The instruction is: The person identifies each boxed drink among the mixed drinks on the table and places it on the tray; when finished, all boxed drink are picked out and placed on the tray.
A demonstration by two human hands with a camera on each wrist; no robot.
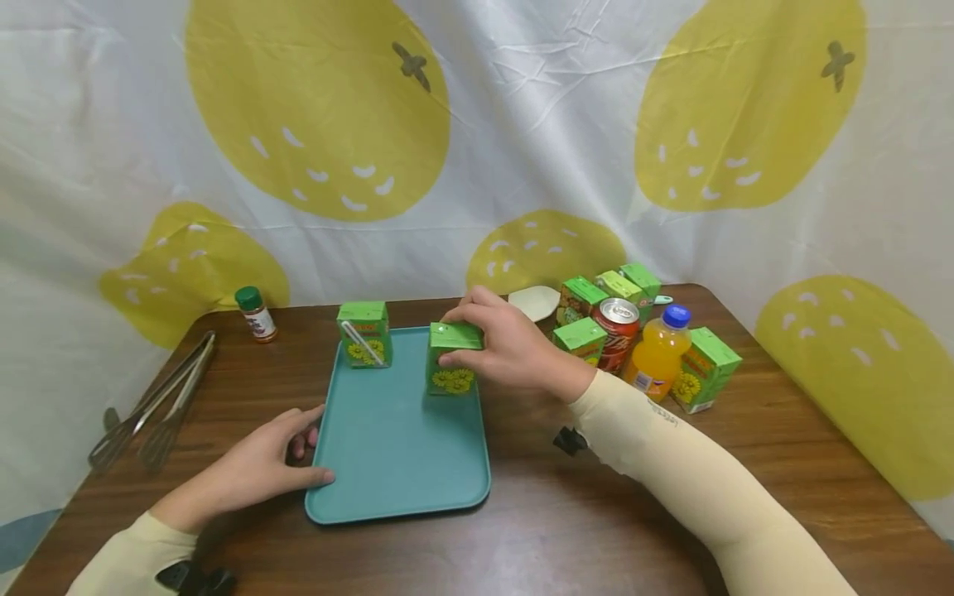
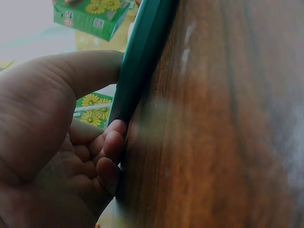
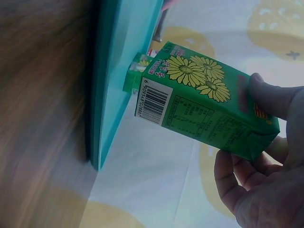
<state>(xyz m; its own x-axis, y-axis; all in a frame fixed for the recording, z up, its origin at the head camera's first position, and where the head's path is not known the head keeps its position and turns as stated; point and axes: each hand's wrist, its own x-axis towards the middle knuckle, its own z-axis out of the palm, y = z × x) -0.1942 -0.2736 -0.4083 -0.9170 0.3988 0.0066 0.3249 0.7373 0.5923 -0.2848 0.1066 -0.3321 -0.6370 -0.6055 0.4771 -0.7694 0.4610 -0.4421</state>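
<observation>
1. Pinching a green box (image 3: 204,97), our right hand (image 1: 514,343) has it over the tray (image 1: 395,463).
2. Our left hand (image 1: 261,463) grips the tray's edge.
3. One box (image 1: 365,335) is on it already; we see more boxes (image 1: 708,364) left outside.

On the bench (image 1: 566,530), the tray (image 1: 395,451) lay between tongs (image 1: 182,396), left, and a bottle (image 1: 657,352), right; a drink carton (image 1: 363,334) stood on the tray's far left corner.
</observation>
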